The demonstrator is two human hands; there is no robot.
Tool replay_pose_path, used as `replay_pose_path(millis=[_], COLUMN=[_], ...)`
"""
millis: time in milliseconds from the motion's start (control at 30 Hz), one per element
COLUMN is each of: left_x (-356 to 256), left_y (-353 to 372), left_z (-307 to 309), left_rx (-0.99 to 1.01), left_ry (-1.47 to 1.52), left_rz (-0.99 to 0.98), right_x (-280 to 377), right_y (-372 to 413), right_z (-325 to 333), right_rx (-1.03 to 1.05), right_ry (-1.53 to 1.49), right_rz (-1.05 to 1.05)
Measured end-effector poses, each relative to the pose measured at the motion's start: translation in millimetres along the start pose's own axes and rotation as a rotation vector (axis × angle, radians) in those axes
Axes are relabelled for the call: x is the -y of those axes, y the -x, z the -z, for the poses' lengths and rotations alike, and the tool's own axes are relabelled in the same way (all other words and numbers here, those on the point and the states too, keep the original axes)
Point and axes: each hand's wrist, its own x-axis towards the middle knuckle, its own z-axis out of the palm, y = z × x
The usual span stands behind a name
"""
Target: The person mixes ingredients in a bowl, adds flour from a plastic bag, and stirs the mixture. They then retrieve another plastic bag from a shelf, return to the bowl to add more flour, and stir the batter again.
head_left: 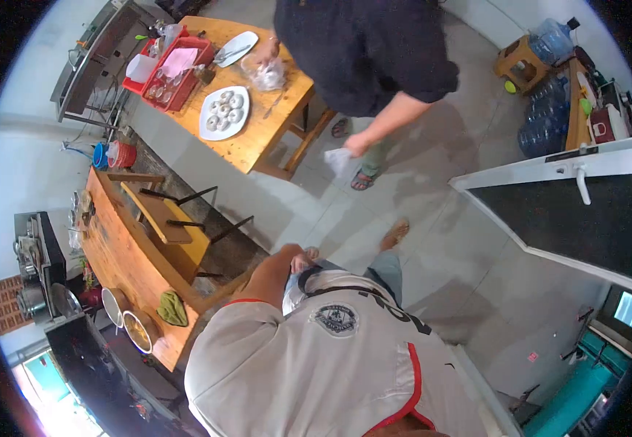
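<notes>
The chair [166, 221] points its dark legs [233, 229] up-right in view.

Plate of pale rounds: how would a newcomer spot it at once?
Find the wooden table at the top, beside the dark-clothed person. On it, by the red crate, lies the white plate. Unlike the other plate, it holds pale round pieces.

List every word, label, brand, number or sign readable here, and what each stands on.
None can be read with certainty.
Round badge on the pale shirt: ringed lettering, too blurred.
Large dark lettering on the same shirt: broken up by folds, unreadable.
Small red-and-white patch at right: too small to tell whether it bears text.
</notes>
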Motion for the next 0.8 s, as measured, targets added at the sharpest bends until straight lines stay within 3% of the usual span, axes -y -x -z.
replay_pose_path(millis=[67, 167, 233, 267, 300, 400, 533, 600, 633, 667, 700, 800], left_x=[-35.4, -133.2, -196.7, -220.2, -257.1, -301.9, -313.8, -291.2, -262.6, -259.7, -255.1, -277.5], left_y=[19.8, 16.2, -1.6, -6.7, 25.2, 29.5, 46.2, 5.0, -42.6, -36.6, -31.2, -6.8], left_z=[-42.5, -52.6, -42.0, -40.1, -49.5, -53.4, -51.9, -51.2, -45.9, -60.2, -67.6, -68.7], left_rx=[0.076, 0.086, 0.069, 0.062, 0.144, -0.090, -0.397, -0.726, -0.793, -0.896, -0.860, -0.636], left_ry=[-0.060, -0.331, -0.523, -0.611, -0.883, -0.536, -0.155, -0.883, -1.036, -1.062, -0.931, -0.272], left_rz=[0.172, 0.137, 0.030, -0.022, -0.073, -0.109, -0.273, -0.432, -0.626, -0.572, -0.555, -0.397], right_x=[7.8, 45.2, 94.0, 130.9, 167.5, 299.0, 399.6, 414.3, 409.8, 432.4, 456.1, 467.6], right_y=[-43.6, -110.5, -160.9, -168.9, -177.8, -198.6, -261.7, -341.3, -387.4, -379.5, -365.2, -391.1], right_z=[47.0, 126.6, 175.6, 198.0, 220.4, 252.2, 274.3, 267.0, 273.5, 289.9, 300.4, 343.9], right_rx=[0.028, -0.103, -0.101, 0.092, 0.150, 0.072, 0.086, 0.097, 0.116, 0.017, -0.077, -0.304], right_ry=[0.256, 1.179, 1.013, 0.287, -0.456, -0.244, -0.081, 0.113, 0.242, 0.412, 0.595, 0.555], right_rz=[0.130, 0.634, 0.563, 0.378, 0.176, 0.303, 0.430, 0.482, 0.488, 0.611, 0.706, 0.794])
